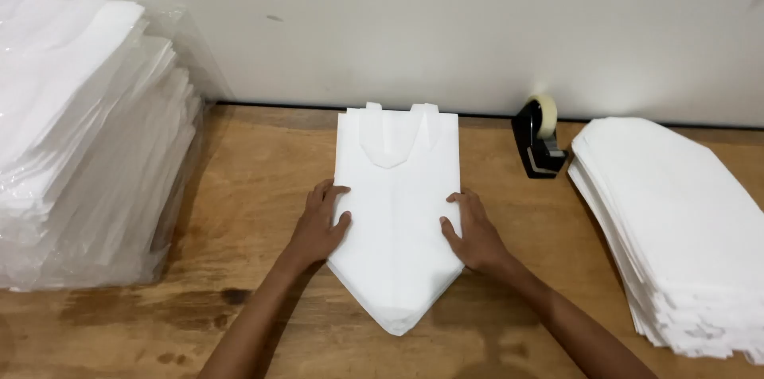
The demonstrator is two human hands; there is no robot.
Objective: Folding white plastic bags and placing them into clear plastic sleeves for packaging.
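Both my hands flat on a folded white bag in the middle of the bench.

The folded white bag (395, 220) lies on the wooden bench (255, 188), its point toward me and its handles toward the wall. My left hand (318, 224) presses its left edge, my right hand (473, 232) its right edge, fingers spread, gripping nothing. A black tape dispenser (538, 140) stands to the right, beside a stack of folded bags (676, 220); a plastic-wrapped pile (87, 140) sits on the far left.

2 bare forearms show, no sleeves reaching as far as the wrists. The left hand (320, 224) and right hand (473, 229) wear no gloves, rings, watches or bands. Fingernails are short and unpainted, as far as visible.
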